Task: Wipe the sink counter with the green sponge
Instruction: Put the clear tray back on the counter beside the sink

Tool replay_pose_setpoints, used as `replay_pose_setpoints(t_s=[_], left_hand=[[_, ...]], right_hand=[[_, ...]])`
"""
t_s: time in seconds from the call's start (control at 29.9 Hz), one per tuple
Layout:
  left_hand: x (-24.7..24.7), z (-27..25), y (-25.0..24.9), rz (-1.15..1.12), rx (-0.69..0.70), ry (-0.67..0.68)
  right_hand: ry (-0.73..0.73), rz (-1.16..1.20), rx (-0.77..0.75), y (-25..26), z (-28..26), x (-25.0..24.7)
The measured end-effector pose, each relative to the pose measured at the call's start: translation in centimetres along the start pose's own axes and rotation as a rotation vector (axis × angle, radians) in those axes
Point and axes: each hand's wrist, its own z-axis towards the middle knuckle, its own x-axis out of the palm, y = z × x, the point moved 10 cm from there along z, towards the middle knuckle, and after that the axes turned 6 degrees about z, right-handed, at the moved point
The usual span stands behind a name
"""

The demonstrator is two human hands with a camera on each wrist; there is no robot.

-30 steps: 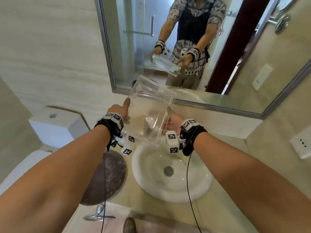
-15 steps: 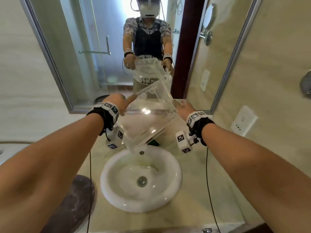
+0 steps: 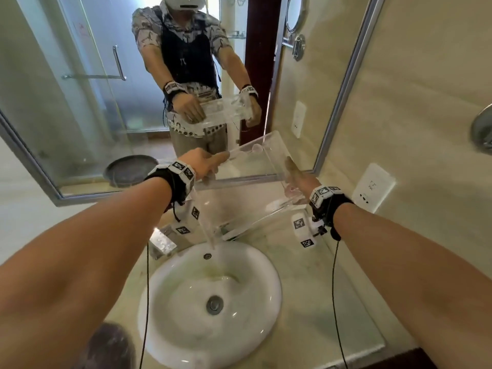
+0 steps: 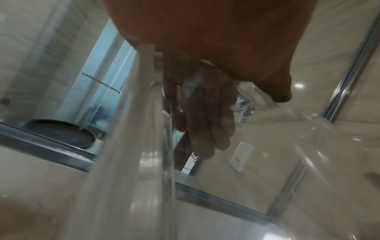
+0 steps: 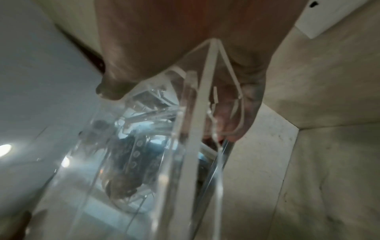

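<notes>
Both hands hold a clear plastic container (image 3: 253,182) tilted above the back of the white sink (image 3: 277,288). My left hand (image 3: 205,163) grips its left wall, thumb (image 4: 281,95) inside and fingers (image 4: 205,129) outside. On the right wall my right hand (image 3: 295,179) pinches the same way, with the fingers (image 5: 232,123) showing through the plastic (image 5: 164,162). A thin stream of water (image 3: 207,233) runs from the container's low near-left corner into the basin. No green sponge shows in any view.
The beige stone counter (image 3: 332,302) surrounds the basin. A dark round tray (image 3: 106,347) lies at its near left. A shiny clear object (image 3: 162,241) stands left of the sink's back. The mirror (image 3: 80,102) rises behind, and a wall outlet (image 3: 372,187) is at the right.
The container has moved right, from the sink's left side to above its back, and water now pours from its corner. Both hands keep their hold.
</notes>
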Motion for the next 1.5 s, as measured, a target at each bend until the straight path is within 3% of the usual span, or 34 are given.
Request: replay_pose_setpoints(t_s=[0.13,0.27,0.43,0.6,0.74,0.9,1.07,1.24,1.34,1.5], left_hand=[[1.7,1.7,-0.5,-0.061,-0.034,0.107],[3.9,2.3,-1.1,-0.144,-0.092,0.283],[5.9,3.3,2.3,-0.373,-0.249,0.227],[14.3,4.4,6.0,-0.551,-0.351,0.348],[20.2,3.1,8.3,-0.522,-0.529,0.455],[21.9,1.7,6.1,-0.394,-0.526,0.413],[25.3,1.6,5.6,-0.35,-0.612,0.391],[29.9,2.6,6.8,-0.476,-0.652,0.372],[31.9,3.3,7.2,-0.46,-0.705,0.409],[33.2,4.1,6.5,-0.406,-0.818,0.415]], right_hand=[[-0.131,-0.012,-0.01,-1.1,0.8,-2.3],[-0.122,0.01,0.133,-3.8,1.0,-3.3],[-0.157,-0.026,0.244,-7.8,1.5,-4.8],[-0.181,-0.051,0.331,-11.6,2.4,-5.4],[-0.178,-0.027,0.395,-14.1,3.9,-5.8],[-0.167,-0.074,0.476,-16.4,4.9,-6.2],[-0.115,-0.041,0.555,-19.6,7.1,-6.9],[-0.096,0.143,0.665,-26.4,11.8,-7.3],[-0.063,0.288,0.733,-28.1,11.8,-6.6],[-0.052,0.337,0.806,-32.0,12.1,-6.2]])
